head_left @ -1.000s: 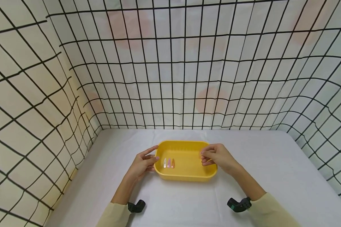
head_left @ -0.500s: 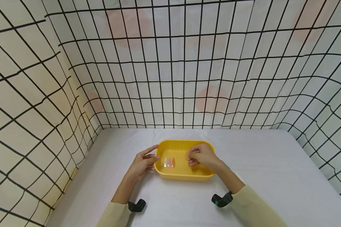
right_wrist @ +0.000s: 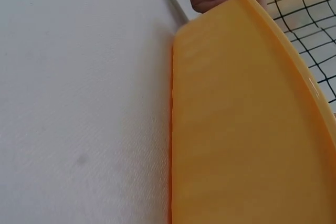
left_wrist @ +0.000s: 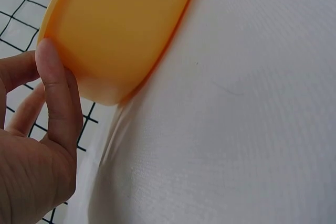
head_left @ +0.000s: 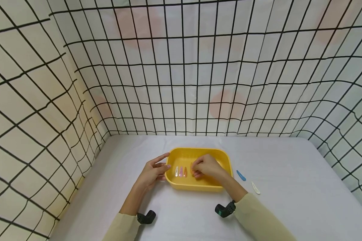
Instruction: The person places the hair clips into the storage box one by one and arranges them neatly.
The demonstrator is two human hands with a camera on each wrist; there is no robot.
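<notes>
A yellow tray (head_left: 199, 188) sits on the white table. My left hand (head_left: 152, 173) holds its left rim; in the left wrist view the thumb (left_wrist: 52, 72) rests against the tray's edge. Inside, at the left, a whitish hair clip (head_left: 176, 171), a pink hair clip (head_left: 181, 171) and an orange hair clip (head_left: 185, 172) lie side by side. My right hand (head_left: 209, 165) is over the tray floor just right of this row, pinching another orange hair clip (head_left: 192, 169), mostly hidden by the fingers. The right wrist view shows mainly the tray's outer wall.
A blue hair clip (head_left: 241, 175) and a white hair clip (head_left: 255, 188) lie on the table right of the tray, close to the right forearm. Black netting (head_left: 196, 83) over pale cloth surrounds the table at the back and sides.
My right hand has moved left and down into the tray, towards the row of clips, carrying the orange hair clip. Its arm now uncovers the blue and white clips. The left hand stays.
</notes>
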